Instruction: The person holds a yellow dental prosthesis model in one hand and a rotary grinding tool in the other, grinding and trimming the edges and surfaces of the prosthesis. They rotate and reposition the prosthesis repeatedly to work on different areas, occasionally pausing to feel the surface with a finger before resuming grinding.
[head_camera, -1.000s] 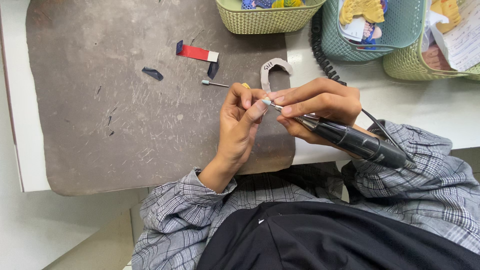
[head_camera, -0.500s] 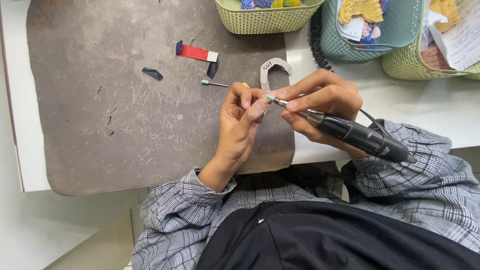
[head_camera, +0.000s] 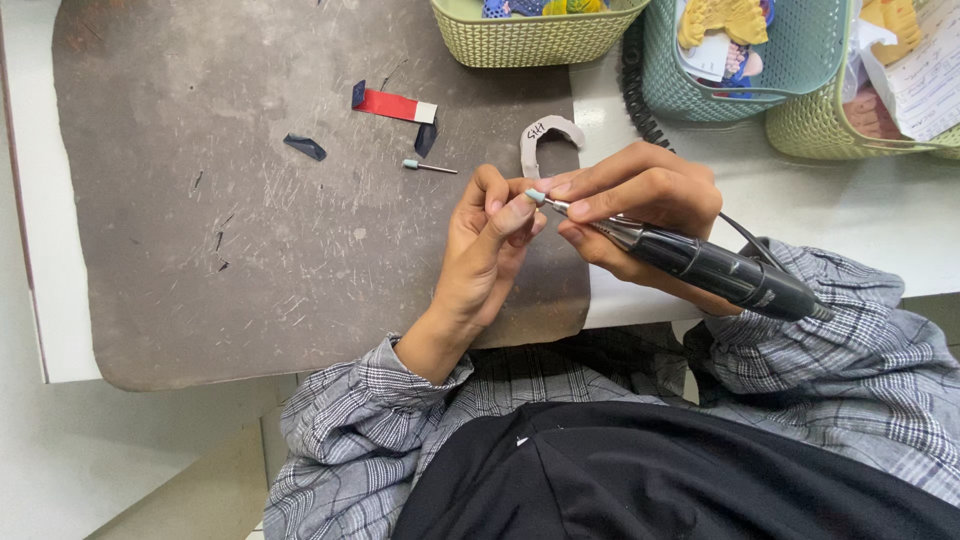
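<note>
Looking down from the head camera: the right hand (head_camera: 640, 195) grips a black pen-shaped rotary handpiece (head_camera: 715, 270), fingers wrapped shut around its barrel. Its small pale-green grinding tip (head_camera: 536, 197) touches the left hand (head_camera: 490, 235), whose fingers are pinched closed on something too small to make out. Compared with a second ago the handpiece has dropped a bit flatter and the tip sits tighter on the left fingertips, so the grinding looks properly underway. All this happens over the scuffed grey mat (head_camera: 250, 260) on the white counter (head_camera: 880, 220).

Containers: a yellow-green woven basket (head_camera: 530, 40) with blue and yellow bits, a teal basket (head_camera: 745, 90) with yellowish casts, and a light-green basket (head_camera: 850, 125) with paper.
</note>
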